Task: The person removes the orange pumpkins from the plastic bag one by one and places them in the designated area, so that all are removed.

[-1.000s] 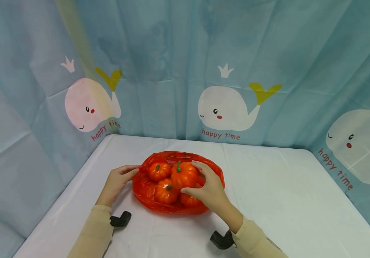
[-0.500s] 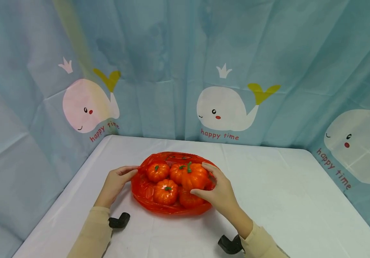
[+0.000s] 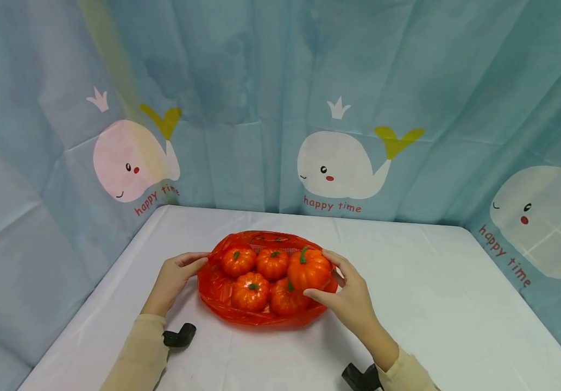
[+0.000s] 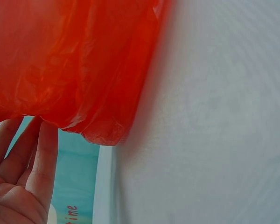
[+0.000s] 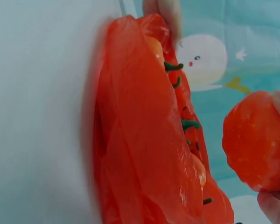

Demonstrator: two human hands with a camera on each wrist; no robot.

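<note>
A red plastic bag (image 3: 212, 297) lies wide open on the white table. Inside it sit several small orange pumpkins (image 3: 251, 291) with green stems. My left hand (image 3: 169, 281) pinches the bag's left rim between thumb and fingers; in the left wrist view the fingertips disappear at the red plastic. My right hand (image 3: 351, 296) grips another orange pumpkin (image 3: 308, 271) from its right side, thumb in front and fingers behind. This pumpkin (image 5: 256, 140) hangs above the bag's opening, apart from the bag in the right wrist view, with its stem upright.
The white table (image 3: 436, 304) extends to the right and in front of the bag. A blue curtain (image 3: 241, 108) printed with whales hangs behind it and along both sides. Black curved pieces (image 3: 180, 335) are attached near both wrists.
My right hand has moved the gripped pumpkin rightward over the bag, uncovering the pumpkins in the middle. The left hand stays at the left rim.
</note>
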